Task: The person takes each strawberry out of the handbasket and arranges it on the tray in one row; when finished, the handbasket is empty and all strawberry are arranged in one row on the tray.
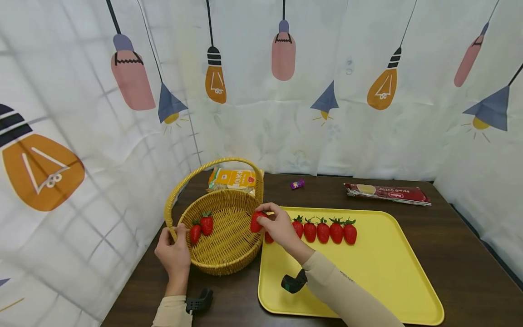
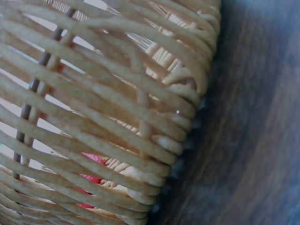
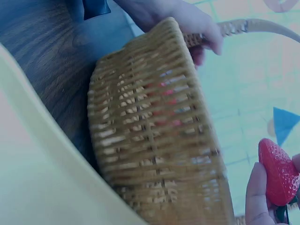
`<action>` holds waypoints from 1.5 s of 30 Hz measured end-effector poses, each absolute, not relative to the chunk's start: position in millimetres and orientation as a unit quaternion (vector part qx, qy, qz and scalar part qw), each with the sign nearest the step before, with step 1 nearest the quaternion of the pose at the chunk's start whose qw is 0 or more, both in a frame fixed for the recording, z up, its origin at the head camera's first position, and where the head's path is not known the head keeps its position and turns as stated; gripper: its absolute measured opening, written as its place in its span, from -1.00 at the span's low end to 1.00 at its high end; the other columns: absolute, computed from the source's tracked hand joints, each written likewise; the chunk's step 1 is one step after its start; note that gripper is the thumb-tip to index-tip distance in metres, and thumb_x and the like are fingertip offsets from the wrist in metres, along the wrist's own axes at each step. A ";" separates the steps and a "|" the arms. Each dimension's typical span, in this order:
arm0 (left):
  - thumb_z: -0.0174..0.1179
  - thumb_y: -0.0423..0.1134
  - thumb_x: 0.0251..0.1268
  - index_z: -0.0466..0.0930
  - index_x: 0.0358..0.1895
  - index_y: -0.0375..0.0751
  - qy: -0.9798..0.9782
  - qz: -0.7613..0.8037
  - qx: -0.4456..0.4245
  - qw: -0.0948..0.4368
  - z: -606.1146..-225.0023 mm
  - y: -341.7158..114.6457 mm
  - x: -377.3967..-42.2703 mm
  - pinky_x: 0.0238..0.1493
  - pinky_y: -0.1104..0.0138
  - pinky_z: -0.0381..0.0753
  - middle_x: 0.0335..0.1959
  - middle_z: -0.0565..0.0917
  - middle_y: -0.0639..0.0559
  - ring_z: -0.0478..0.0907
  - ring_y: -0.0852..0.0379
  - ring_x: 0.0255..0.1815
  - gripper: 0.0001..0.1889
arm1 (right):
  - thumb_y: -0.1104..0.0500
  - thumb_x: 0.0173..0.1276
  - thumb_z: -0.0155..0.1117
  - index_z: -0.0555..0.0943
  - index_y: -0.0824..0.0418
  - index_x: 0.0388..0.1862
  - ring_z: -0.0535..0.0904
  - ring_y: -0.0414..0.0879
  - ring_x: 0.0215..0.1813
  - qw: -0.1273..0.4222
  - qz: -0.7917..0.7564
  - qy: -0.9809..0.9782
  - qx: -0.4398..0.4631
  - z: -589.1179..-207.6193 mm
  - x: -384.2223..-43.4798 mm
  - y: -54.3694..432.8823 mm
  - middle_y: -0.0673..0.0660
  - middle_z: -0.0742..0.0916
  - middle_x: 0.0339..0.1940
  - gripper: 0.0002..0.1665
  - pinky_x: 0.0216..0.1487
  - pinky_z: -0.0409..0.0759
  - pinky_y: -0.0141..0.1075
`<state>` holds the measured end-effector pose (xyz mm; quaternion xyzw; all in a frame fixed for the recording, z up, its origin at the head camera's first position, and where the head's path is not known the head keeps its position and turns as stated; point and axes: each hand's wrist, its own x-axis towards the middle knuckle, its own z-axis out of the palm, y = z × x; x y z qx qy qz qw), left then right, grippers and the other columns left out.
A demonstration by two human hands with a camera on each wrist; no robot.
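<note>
My right hand (image 1: pixel 281 227) pinches a red strawberry (image 1: pixel 257 221) between thumb and fingers, over the right rim of a yellow wicker basket (image 1: pixel 222 263). In the right wrist view the held strawberry (image 3: pixel 279 173) shows above the rim with its green leaves downward. My left hand (image 1: pixel 175 252) grips the basket's left edge at the foot of its arched handle. Two strawberries (image 1: pixel 207 224) lie inside, at the left of the basket. Through the weave in the left wrist view, bits of a red strawberry (image 2: pixel 93 166) show.
On a yellow tray (image 1: pixel 367 281) to the right, several strawberries (image 1: pixel 323 230) stand in a row along the back, one partly hidden by my right hand. Behind the basket lies a yellow food packet (image 1: pixel 233 180). A small purple packet (image 1: pixel 297 184) and a long red packet (image 1: pixel 388 193) lie farther back.
</note>
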<state>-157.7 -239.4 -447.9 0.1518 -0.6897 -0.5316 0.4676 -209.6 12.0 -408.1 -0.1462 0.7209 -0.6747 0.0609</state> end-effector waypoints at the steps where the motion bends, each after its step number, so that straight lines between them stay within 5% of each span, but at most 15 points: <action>1: 0.22 -0.33 0.35 0.56 -0.46 -0.45 -0.688 -0.533 0.151 0.469 -448.4 -239.7 -157.7 -0.55 0.43 0.20 -0.55 0.70 -0.05 0.36 0.35 -0.64 -0.76 | 0.35 0.38 0.17 0.54 0.39 0.08 0.66 0.02 -0.22 0.057 -0.680 0.717 -0.145 -408.4 -208.8 16.6 0.32 0.58 0.07 -0.70 -0.16 0.66 -0.06; 5: 0.22 -0.33 0.35 0.56 -0.47 -0.45 -0.688 -0.532 0.147 0.471 -447.6 -239.9 -156.8 -0.54 0.44 0.22 -0.58 0.67 0.24 0.39 0.36 -0.62 -0.75 | 0.31 0.37 0.22 0.56 0.35 0.06 0.68 -0.04 -0.18 0.044 -0.704 0.694 -0.146 -418.8 -208.7 39.2 0.29 0.62 0.09 -0.70 -0.14 0.67 -0.18; 9: 0.21 -0.30 0.36 0.55 -0.46 -0.46 -0.689 -0.533 0.142 0.469 -443.3 -239.1 -154.7 -0.54 0.45 0.24 -0.57 0.65 0.30 0.40 0.37 -0.62 -0.72 | 0.31 0.33 0.24 0.58 0.34 0.04 0.60 -0.15 -0.30 0.023 -0.700 0.701 -0.135 -435.0 -206.9 62.2 0.26 0.62 0.07 -0.70 -0.26 0.60 -0.32; 17: 0.22 -0.29 0.35 0.54 -0.46 -0.47 -0.689 -0.532 0.145 0.471 -441.2 -240.9 -155.1 -0.50 0.45 0.28 -0.56 0.69 -0.01 0.45 0.40 -0.56 -0.72 | 0.35 0.35 0.21 0.54 0.39 0.05 0.62 -0.09 -0.13 0.008 -0.703 0.702 -0.111 -455.0 -195.5 103.7 0.33 0.59 0.09 -0.70 -0.17 0.66 -0.26; 26: 0.22 -0.32 0.35 0.53 -0.46 -0.48 -0.686 -0.538 0.144 0.469 -442.7 -241.0 -154.4 -0.51 0.45 0.27 -0.58 0.60 0.45 0.45 0.40 -0.56 -0.73 | 0.32 0.36 0.27 0.56 0.36 0.08 0.61 -0.14 -0.10 -0.060 -0.666 0.738 -0.084 -459.7 -192.5 147.2 0.31 0.61 0.10 -0.68 -0.16 0.61 -0.37; 34: 0.22 -0.22 0.37 0.55 -0.44 -0.47 -0.689 -0.538 0.146 0.463 -444.1 -240.8 -154.4 -0.53 0.45 0.28 -0.54 0.69 -0.04 0.42 0.36 -0.59 -0.67 | 0.21 0.40 0.28 0.62 0.37 0.05 0.60 -0.23 -0.22 -0.112 -0.647 0.754 -0.011 -463.7 -187.7 185.6 -0.02 0.69 -0.07 -0.67 -0.24 0.62 -0.38; 40: 0.22 -0.27 0.37 0.54 -0.45 -0.46 -0.688 -0.538 0.140 0.466 -442.7 -238.7 -155.6 -0.50 0.43 0.26 -0.57 0.62 0.40 0.40 0.36 -0.59 -0.70 | 0.16 0.43 0.24 0.56 0.42 0.12 0.63 -0.28 -0.20 -0.129 -0.668 0.733 0.032 -466.3 -184.6 220.1 -0.13 0.66 -0.10 -0.59 -0.19 0.61 -0.48; 45: 0.21 -0.22 0.37 0.54 -0.46 -0.47 -0.686 -0.542 0.137 0.466 -443.6 -238.7 -155.9 -0.50 0.42 0.26 -0.56 0.62 0.41 0.41 0.35 -0.59 -0.67 | 0.23 0.41 0.25 0.52 0.47 0.11 0.66 -0.28 -0.21 -0.145 -0.704 0.694 0.053 -468.3 -186.8 240.1 -0.02 0.62 -0.09 -0.60 -0.20 0.61 -0.47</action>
